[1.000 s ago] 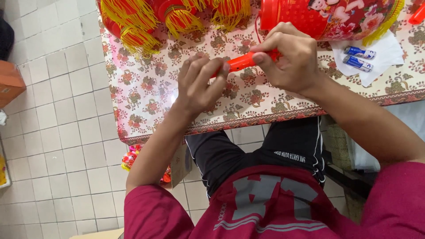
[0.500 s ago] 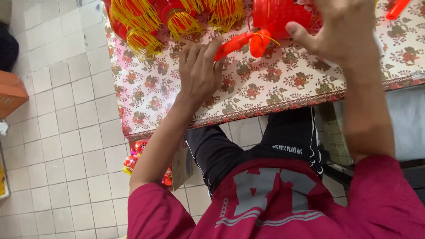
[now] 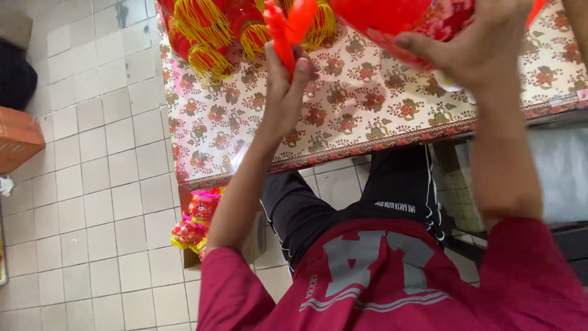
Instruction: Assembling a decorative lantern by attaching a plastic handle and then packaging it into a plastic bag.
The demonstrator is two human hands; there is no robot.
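Observation:
My left hand (image 3: pixel 285 92) is raised over the table and closed around red-orange plastic strips (image 3: pixel 286 27) that stick up past its fingers. My right hand (image 3: pixel 474 43) grips the rim of a large round red lantern (image 3: pixel 386 15) with a floral band, held at the top edge of the view. The two hands are apart, with the strips close to the lantern's left side. Most of the lantern is cut off by the frame.
A table with a floral cloth (image 3: pixel 367 116) lies under the hands. Red lanterns with yellow tassels (image 3: pixel 205 34) are piled at its far left. A cardboard box of small lanterns (image 3: pixel 193 224) sits on the tiled floor (image 3: pixel 104 202). An orange box (image 3: pixel 18 138) stands at the left.
Both hands have lifted up and away from the table. The orange piece once held between both hands is now in my left hand alone; my right hand has taken the big red lantern.

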